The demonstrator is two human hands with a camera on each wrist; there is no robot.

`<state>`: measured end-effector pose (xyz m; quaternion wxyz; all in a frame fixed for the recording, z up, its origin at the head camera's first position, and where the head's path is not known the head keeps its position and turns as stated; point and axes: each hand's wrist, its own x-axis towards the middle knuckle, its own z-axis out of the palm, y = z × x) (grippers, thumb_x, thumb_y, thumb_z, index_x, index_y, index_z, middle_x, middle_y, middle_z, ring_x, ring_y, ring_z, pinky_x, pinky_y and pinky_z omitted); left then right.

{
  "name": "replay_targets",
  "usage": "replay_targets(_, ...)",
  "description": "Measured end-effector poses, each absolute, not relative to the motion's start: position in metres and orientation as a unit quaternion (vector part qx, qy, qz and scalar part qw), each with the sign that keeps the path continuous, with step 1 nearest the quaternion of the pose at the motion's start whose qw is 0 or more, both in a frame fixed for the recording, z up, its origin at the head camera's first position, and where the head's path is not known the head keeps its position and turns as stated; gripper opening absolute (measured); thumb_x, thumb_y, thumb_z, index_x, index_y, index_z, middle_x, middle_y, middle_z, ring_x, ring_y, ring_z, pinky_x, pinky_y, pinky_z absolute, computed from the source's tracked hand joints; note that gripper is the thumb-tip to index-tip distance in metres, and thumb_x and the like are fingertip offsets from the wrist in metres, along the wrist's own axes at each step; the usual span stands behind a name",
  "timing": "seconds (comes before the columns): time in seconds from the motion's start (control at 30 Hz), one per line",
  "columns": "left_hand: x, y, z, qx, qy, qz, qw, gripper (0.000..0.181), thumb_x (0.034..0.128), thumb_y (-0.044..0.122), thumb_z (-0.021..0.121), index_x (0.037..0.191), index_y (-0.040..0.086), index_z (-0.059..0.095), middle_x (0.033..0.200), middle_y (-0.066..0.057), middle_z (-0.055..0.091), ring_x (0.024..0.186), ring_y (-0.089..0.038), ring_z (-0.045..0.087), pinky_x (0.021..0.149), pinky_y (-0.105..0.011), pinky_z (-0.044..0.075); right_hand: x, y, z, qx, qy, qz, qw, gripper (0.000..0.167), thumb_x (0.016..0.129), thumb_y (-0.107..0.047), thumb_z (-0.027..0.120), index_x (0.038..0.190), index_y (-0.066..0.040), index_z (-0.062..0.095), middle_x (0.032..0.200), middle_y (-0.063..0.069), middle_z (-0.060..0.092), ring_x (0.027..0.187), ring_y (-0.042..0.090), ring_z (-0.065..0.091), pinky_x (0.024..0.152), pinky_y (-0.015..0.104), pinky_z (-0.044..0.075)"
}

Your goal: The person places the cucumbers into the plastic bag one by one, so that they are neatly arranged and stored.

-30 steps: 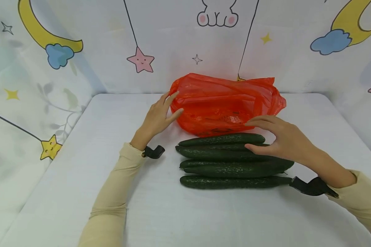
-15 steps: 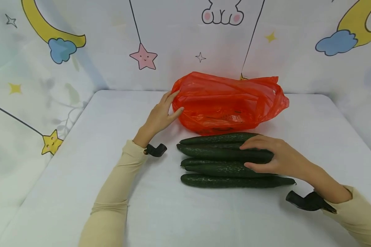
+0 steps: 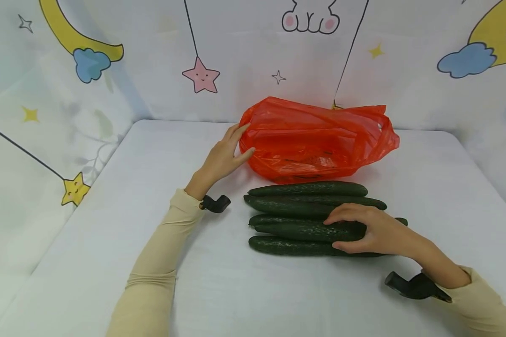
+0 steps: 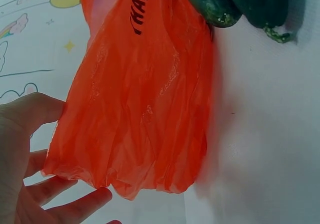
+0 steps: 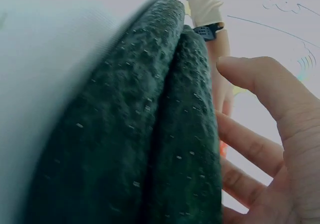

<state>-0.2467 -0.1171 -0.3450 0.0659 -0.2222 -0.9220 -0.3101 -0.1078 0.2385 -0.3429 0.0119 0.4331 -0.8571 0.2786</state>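
Note:
Several dark green cucumbers lie side by side on the white table in the head view. My right hand reaches over their right part, fingers bent and thumb spread apart. In the right wrist view two cucumbers fill the left, and the thumb stands off from them. Behind the row a thin red plastic bag lies with its mouth toward me. My left hand is at the bag's left end, thumb and fingers spread. The left wrist view has its fingertips at the bag's crumpled edge.
A white cloth-covered table spreads around the cucumbers. Behind it rises a backdrop printed with moons, stars and clouds. Black wrist cameras sit on both wrists, the right camera low over the table.
My right hand has moved down and toward me, from in front of the bag to over the nearer cucumbers. The left hand stays by the bag. The view has shifted slightly.

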Motion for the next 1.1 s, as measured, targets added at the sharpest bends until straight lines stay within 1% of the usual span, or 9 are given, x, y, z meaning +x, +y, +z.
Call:
replay_targets(0.13, -0.2466, -0.1164, -0.3451, -0.223, -0.924, -0.304, 0.061, 0.067, 0.096, 0.035, 0.058, 0.153, 0.015, 0.03, 0.157, -0.013, 0.025, 0.117, -0.04, 0.057, 0.102, -0.054, 0.043, -0.1066, 0.2395, -0.3471, 0.425, -0.863, 0.272, 0.017, 0.045, 0.071, -0.02, 0.087, 0.113, -0.025, 0.069, 0.109, -0.011, 0.064, 0.1, 0.005, 0.058, 0.078, 0.031, 0.055)
replay_targets(0.23, -0.2467, -0.1154, -0.3445, -0.22, -0.927, -0.301, 0.048, 0.064, 0.0965, 0.037, 0.057, 0.152, 0.018, 0.034, 0.158, -0.015, 0.021, 0.121, -0.039, 0.055, 0.102, -0.055, 0.043, -0.1069, 0.2406, -0.3493, 0.422, -0.865, 0.269, 0.014, 0.048, 0.07, -0.018, 0.087, 0.114, -0.025, 0.069, 0.11, -0.011, 0.064, 0.102, 0.006, 0.058, 0.079, 0.032, 0.055)
replay_targets(0.37, -0.2461, -0.1146, -0.3443, -0.213, -0.928, -0.304, 0.035, 0.058, 0.0984, 0.042, 0.053, 0.15, 0.019, 0.039, 0.159, -0.015, 0.017, 0.125, -0.039, 0.051, 0.104, -0.057, 0.039, -0.1081, 0.2428, -0.3518, 0.421, -0.868, 0.264, 0.007, 0.051, 0.069, -0.014, 0.088, 0.115, -0.023, 0.068, 0.111, -0.01, 0.064, 0.104, 0.006, 0.057, 0.081, 0.031, 0.055)
replay_targets(0.5, -0.2458, -0.1151, -0.3459, -0.206, -0.928, -0.307, 0.035, 0.058, 0.0993, 0.043, 0.05, 0.15, 0.017, 0.039, 0.159, -0.015, 0.019, 0.12, -0.044, 0.053, 0.106, -0.058, 0.036, -0.1093, 0.2442, -0.3528, 0.427, -0.865, 0.265, 0.005, 0.053, 0.068, -0.013, 0.088, 0.116, -0.021, 0.068, 0.112, -0.009, 0.064, 0.104, 0.007, 0.057, 0.081, 0.029, 0.055)
replay_targets(0.63, -0.2462, -0.1161, -0.3469, -0.205, -0.93, -0.301, 0.045, 0.06, 0.0989, 0.044, 0.051, 0.15, 0.016, 0.038, 0.158, -0.015, 0.021, 0.117, -0.046, 0.055, 0.107, -0.058, 0.035, -0.1082, 0.2448, -0.3489, 0.426, -0.87, 0.249, -0.004, 0.053, 0.07, -0.018, 0.088, 0.119, -0.022, 0.067, 0.112, -0.008, 0.065, 0.103, 0.009, 0.058, 0.081, 0.032, 0.055)
replay_targets(0.73, -0.2457, -0.1167, -0.347, -0.204, -0.932, -0.296, 0.048, 0.061, 0.0985, 0.044, 0.052, 0.151, 0.016, 0.037, 0.158, -0.015, 0.022, 0.117, -0.046, 0.054, 0.107, -0.059, 0.034, -0.1074, 0.2452, -0.3463, 0.424, -0.874, 0.239, -0.005, 0.052, 0.071, -0.019, 0.087, 0.119, -0.021, 0.066, 0.112, -0.008, 0.065, 0.103, 0.01, 0.058, 0.08, 0.034, 0.055)
replay_targets(0.83, -0.2453, -0.1166, -0.3469, -0.204, -0.934, -0.291, 0.044, 0.062, 0.098, 0.044, 0.052, 0.151, 0.016, 0.036, 0.157, -0.015, 0.022, 0.124, -0.043, 0.05, 0.107, -0.059, 0.033, -0.1078, 0.2451, -0.3468, 0.432, -0.867, 0.25, 0.008, 0.054, 0.069, -0.015, 0.088, 0.118, -0.021, 0.067, 0.11, -0.008, 0.066, 0.101, 0.009, 0.059, 0.079, 0.031, 0.055)
replay_targets(0.97, -0.2448, -0.1168, -0.3462, -0.205, -0.933, -0.292, 0.046, 0.062, 0.098, 0.044, 0.052, 0.151, 0.016, 0.037, 0.157, -0.015, 0.023, 0.128, -0.039, 0.046, 0.107, -0.058, 0.033, -0.1095, 0.2457, -0.3492, 0.439, -0.856, 0.273, 0.021, 0.055, 0.065, -0.009, 0.089, 0.114, -0.019, 0.068, 0.106, -0.009, 0.068, 0.097, 0.006, 0.06, 0.079, 0.027, 0.054)
replay_targets(1.1, -0.2448, -0.1165, -0.3452, -0.205, -0.932, -0.295, 0.049, 0.06, 0.0979, 0.043, 0.054, 0.149, 0.015, 0.039, 0.156, -0.015, 0.025, 0.128, -0.038, 0.046, 0.106, -0.058, 0.033, -0.1104, 0.2468, -0.3515, 0.434, -0.854, 0.285, 0.022, 0.054, 0.063, -0.008, 0.089, 0.112, -0.02, 0.068, 0.103, -0.01, 0.068, 0.094, 0.005, 0.06, 0.077, 0.025, 0.054)
